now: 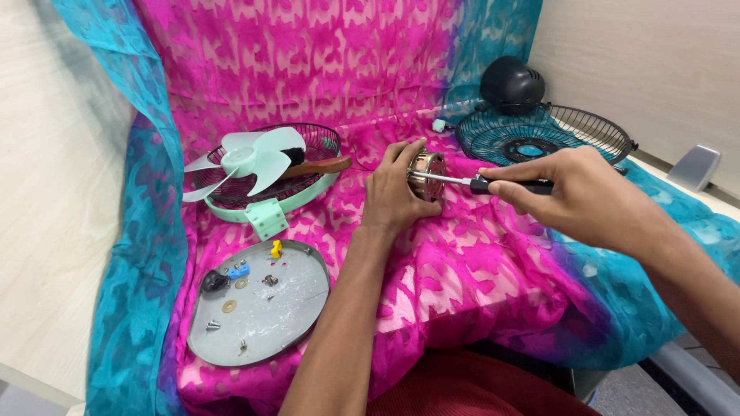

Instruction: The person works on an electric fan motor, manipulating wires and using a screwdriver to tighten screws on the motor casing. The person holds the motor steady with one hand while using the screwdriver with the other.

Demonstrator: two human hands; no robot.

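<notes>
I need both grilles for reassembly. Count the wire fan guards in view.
2. One wire guard, mint-rimmed, lies at left under the pale green fan blade. The other guard, dark, lies at upper right beside the black motor housing. None seems hidden.

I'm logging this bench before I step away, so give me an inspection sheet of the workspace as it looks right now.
Surface: pink and teal patterned cloth draped over the table.
Job's things: fan motor steadied by the left hand; screwdriver in the right hand, tip at the motor.
Clutter: mint fan blade and brush lying in a grille; grey plate holding screws, washers and small parts; second dark grille; black motor cover.
Grippers: both hands busy.
Cables: thin dark wire on the cloth.
Surroundings: light wood-look walls.
</notes>
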